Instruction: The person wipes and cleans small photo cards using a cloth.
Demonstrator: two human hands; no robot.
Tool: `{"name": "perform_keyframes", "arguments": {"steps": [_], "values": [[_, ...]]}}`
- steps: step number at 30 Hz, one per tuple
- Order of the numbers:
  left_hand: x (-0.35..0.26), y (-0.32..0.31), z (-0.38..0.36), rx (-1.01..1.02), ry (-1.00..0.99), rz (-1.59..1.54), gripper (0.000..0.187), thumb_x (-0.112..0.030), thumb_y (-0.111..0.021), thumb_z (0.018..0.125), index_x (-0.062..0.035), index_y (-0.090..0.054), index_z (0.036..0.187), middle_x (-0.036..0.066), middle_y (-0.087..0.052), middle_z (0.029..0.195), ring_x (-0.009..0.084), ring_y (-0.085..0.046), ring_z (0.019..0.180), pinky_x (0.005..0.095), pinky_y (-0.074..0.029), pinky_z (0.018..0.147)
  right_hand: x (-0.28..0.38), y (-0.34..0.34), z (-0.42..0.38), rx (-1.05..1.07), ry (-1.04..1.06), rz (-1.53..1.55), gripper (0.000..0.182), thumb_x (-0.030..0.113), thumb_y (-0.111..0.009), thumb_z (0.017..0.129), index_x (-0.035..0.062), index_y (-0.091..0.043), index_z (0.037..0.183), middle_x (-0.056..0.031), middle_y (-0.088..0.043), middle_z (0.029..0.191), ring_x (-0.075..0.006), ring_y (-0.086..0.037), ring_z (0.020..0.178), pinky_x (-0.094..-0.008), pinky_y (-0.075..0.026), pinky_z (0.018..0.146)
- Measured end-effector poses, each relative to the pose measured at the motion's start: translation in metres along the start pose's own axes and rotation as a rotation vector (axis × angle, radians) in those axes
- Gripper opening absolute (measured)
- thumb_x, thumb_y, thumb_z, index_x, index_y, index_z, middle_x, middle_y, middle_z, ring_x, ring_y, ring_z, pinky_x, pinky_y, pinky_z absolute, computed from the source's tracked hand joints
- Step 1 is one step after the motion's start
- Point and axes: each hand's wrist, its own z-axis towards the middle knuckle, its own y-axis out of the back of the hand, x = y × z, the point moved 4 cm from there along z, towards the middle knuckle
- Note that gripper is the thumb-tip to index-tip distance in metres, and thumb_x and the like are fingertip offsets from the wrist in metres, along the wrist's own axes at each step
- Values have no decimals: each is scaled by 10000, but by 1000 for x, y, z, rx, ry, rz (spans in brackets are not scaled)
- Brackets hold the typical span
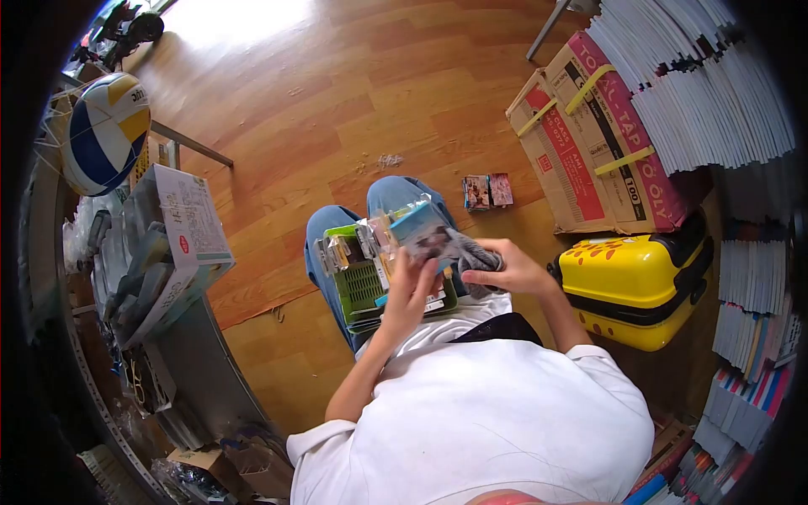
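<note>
A green plastic basket (362,288) rests on my lap, with several small packaged items (337,254) inside it. Over its right side, my left hand (409,293) grips a flat, blue-topped picture packet (414,225) between thumb and fingers. A bunched grey cloth (473,263) is in my right hand (515,268), the fingers closed round it. The cloth lies against the packet's right side, covering part of it. What is printed on the packet is blurred.
Two small picture stacks (488,192) lie on the wooden floor (320,101), near small scraps (390,160). Right are a cardboard box (581,143), a yellow suitcase (627,273) and stacked notebooks (715,109). A volleyball (105,135) and an open carton (192,220) sit left.
</note>
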Motion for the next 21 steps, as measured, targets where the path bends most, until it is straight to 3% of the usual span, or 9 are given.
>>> {"name": "perform_keyframes", "arguments": {"steps": [2,3,5,6,10,12,13,16,21], "values": [[20,-13,12,90,92,97,213,-143,-511,993,-15,-399,1122,47,-572,762,98,-523,600,236,-417,528,-22,-8,-12,-156,-102,473,385,328,-746,828,12,-658,1030,0,-639,834,-53,-564,781,-217,-461,688],[22,-21,16,120,116,108,238,-159,-525,989,-10,-404,1130,54,-581,730,109,-538,587,245,-425,528,-29,-8,-16,-163,-107,472,385,328,-746,828,12,-658,1030,0,-639,834,-53,-564,781,-217,-461,688],[20,-29,24,198,112,236,275,-162,-525,987,-6,-399,1175,72,-601,752,117,-550,591,250,-435,538,-47,3,-27,-468,-128,536,403,332,-757,810,6,-658,1025,1,-647,838,-67,-586,782,-224,-474,701],[17,-34,24,270,102,367,315,-166,-526,986,-1,-394,1220,91,-621,773,126,-562,596,255,-445,547,-86,11,-34,-623,-244,588,365,242,-753,799,21,-628,1061,-49,-658,974,-133,-627,882,-275,-496,813],[-3,-12,12,181,46,430,355,-110,-470,999,-18,-383,1330,62,-631,840,108,-587,697,242,-481,643,-168,45,-21,-621,-215,735,369,287,-734,807,37,-623,1055,-42,-654,933,-148,-641,833,-280,-515,778],[-16,14,0,64,19,389,310,-102,-444,1005,-20,-425,1303,63,-631,845,98,-587,722,239,-485,650,-220,58,-17,-970,-297,731,375,312,-732,805,59,-613,1055,-37,-643,876,-144,-641,746,-287,-535,671],[-18,30,-6,-35,30,356,280,-112,-445,1007,-19,-469,1270,57,-626,838,91,-585,739,229,-482,652,-250,63,-10,-960,-301,727,375,312,-732,805,59,-613,1055,-37,-643,876,-144,-641,746,-287,-535,671],[-23,78,-30,-269,-48,431,263,-175,-489,1000,-13,-529,1204,38,-615,835,77,-561,709,223,-463,649,-297,72,6,-796,-383,805,399,353,-751,780,84,-593,1029,-35,-631,821,-137,-614,629,-279,-493,464],[-20,132,-66,-483,3,482,260,-187,-509,993,1,-549,1169,35,-622,831,84,-562,721,223,-461,668,-307,82,32,-805,-466,670,310,356,-733,806,70,-625,861,-12,-606,651,-127,-556,470,-280,-450,422]]}}
